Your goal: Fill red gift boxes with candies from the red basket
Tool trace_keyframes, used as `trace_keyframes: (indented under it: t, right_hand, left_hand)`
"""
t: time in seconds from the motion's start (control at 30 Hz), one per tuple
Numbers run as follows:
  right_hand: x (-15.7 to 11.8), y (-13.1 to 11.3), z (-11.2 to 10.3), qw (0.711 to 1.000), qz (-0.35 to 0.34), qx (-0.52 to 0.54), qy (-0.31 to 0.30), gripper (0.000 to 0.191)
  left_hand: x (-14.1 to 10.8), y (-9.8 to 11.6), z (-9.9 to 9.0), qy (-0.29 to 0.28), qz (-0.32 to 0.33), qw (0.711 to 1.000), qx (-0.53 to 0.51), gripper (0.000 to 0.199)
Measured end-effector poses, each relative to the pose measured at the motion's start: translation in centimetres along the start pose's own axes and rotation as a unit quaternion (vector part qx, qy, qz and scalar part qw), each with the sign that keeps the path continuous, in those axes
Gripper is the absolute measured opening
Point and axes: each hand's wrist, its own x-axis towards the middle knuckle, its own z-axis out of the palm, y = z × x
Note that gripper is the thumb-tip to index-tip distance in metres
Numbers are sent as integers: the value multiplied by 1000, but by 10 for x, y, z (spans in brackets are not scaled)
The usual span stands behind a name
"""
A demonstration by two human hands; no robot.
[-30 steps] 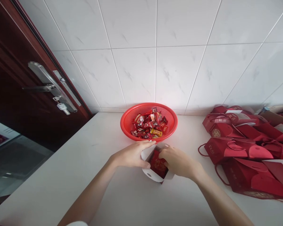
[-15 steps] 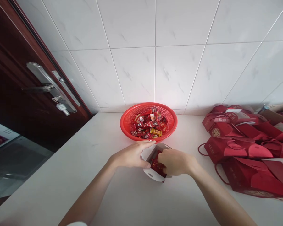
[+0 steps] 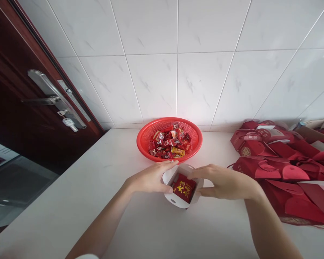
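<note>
A small paper candy box [image 3: 177, 202] stands with its white-lined flaps spread open on the white counter. Inside it lies a red packet [image 3: 184, 187] with yellow characters on top. My left hand [image 3: 148, 178] grips the box's left side, thumb on the near-left flap and fingers along the far edge. From the right, my right hand [image 3: 223, 181] has its fingers at the far-right rim and its thumb by the right flap, holding that side. Just beyond the box is a red plastic basket [image 3: 142, 144] containing several wrapped candies [image 3: 167, 143].
Several folded red gift boxes [image 3: 261, 167] with cord handles are piled at the right of the counter [image 3: 118, 151]. A tiled wall [image 3: 151, 82] rises behind. On the left is a dark wooden door [image 3: 13, 93] with a metal handle and hanging keys [image 3: 69, 124].
My right hand has drawn out of the box and shifted right to its right flap, uncovering the red packet's yellow characters. My left hand keeps its grip in the same place.
</note>
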Motion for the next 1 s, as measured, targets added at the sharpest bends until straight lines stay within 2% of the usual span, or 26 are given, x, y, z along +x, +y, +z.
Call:
trace_keyframes:
  t: [0.1,0.27,0.47,0.6,0.7,0.8,0.87,0.93,1.0]
  right_hand:
    - [-7,6,1,999,15,30,-7,23]
    - [-8,13,10,997,52,43,27,32]
    - [-18,21,25,987,57,91,117,32]
    - [-22,27,46,974,20,124,189,28]
    - [-19,30,68,959,-8,117,257,28]
    - [-15,32,91,944,-23,88,318,18]
    - [-13,33,104,937,-33,66,340,11]
    - [-12,32,112,933,-41,44,355,11]
    - [-11,32,117,928,-46,25,368,15]
  left_hand:
    - [-1,1,0,-6,-9,1000,2,101]
    - [-4,4,-1,4,-9,1000,5,98]
    - [-9,9,-4,60,-15,998,8,96]
    - [-8,11,0,94,10,995,-9,80]
    - [-4,13,5,74,40,996,-32,72]
    - [-1,15,9,38,54,997,-27,72]
    - [0,16,9,15,62,998,-21,62]
    - [-1,16,6,0,64,998,-20,52]
    - [-2,16,3,-13,60,998,-19,51]
